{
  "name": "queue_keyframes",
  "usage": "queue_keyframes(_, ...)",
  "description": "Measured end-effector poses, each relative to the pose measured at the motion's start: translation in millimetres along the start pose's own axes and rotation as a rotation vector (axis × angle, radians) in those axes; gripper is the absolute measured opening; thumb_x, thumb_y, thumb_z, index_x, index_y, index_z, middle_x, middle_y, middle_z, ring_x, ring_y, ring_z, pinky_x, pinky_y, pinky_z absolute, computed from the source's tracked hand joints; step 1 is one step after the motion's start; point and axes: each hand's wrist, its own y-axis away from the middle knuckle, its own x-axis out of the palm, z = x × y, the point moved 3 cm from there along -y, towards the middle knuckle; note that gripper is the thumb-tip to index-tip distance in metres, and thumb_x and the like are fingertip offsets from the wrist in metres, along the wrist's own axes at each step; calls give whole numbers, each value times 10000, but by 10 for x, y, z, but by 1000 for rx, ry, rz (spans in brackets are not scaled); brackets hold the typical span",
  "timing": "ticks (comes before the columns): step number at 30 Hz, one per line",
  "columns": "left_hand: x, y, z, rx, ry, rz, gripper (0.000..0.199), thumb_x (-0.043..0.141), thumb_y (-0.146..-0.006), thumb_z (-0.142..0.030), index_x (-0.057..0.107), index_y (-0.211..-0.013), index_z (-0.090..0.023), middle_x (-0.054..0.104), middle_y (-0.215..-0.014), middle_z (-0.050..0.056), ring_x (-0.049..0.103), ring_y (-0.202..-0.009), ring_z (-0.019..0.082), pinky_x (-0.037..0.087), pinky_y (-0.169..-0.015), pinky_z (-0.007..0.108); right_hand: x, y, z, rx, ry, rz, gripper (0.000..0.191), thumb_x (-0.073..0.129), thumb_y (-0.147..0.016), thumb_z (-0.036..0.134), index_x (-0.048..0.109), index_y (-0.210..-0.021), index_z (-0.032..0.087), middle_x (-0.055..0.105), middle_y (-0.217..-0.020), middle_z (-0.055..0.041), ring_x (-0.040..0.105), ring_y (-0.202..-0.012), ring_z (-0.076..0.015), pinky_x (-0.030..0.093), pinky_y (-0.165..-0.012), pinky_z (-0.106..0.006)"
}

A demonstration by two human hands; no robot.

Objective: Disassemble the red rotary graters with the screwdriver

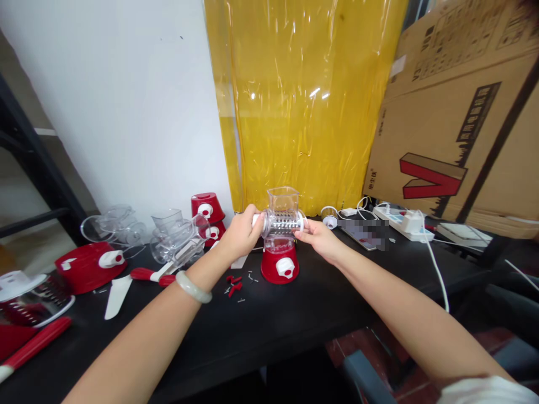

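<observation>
While the metal drum (283, 223) lies sideways within a clear housing (283, 194) at the centre of the frame, above a red base (272, 268) on the black surface (303, 314), the left grip (242, 233) closes around a white end piece (257, 224) and the right grip (322, 240) pinches the white rim (301, 222). The drum is probably light and stiff with sharp teeth, so its end rims look the safer hold; the clear plastic is likely slick and brittle. Its square hopper faces upward, the drum showing through the walls. At upper right stands a cardboard box (446, 106), contents hidden.
</observation>
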Motion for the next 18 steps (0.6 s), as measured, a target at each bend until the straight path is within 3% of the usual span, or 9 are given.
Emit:
queue_keyframes(10,47,21,-20,-69,0,-86,232,313,-976,-379,443,-860,-226,579,-598,-6,612,-583,211,406,-582,311,10,23,-51,-48,43,-82,348,794,-655,416,688,-912,206,754,-881,-37,681,-892,-216,492,-896,-399)
queue_keyframes(18,2,-25,22,31,37,15,229,331,-962,-379,405,-802,-233,532,-603,-24,557,-574,171,394,-600,289,20,41,-39,-64,58,-87,339,779,-663,412,684,-915,207,755,-901,-39,685,-894,-213,499,-894,-396)
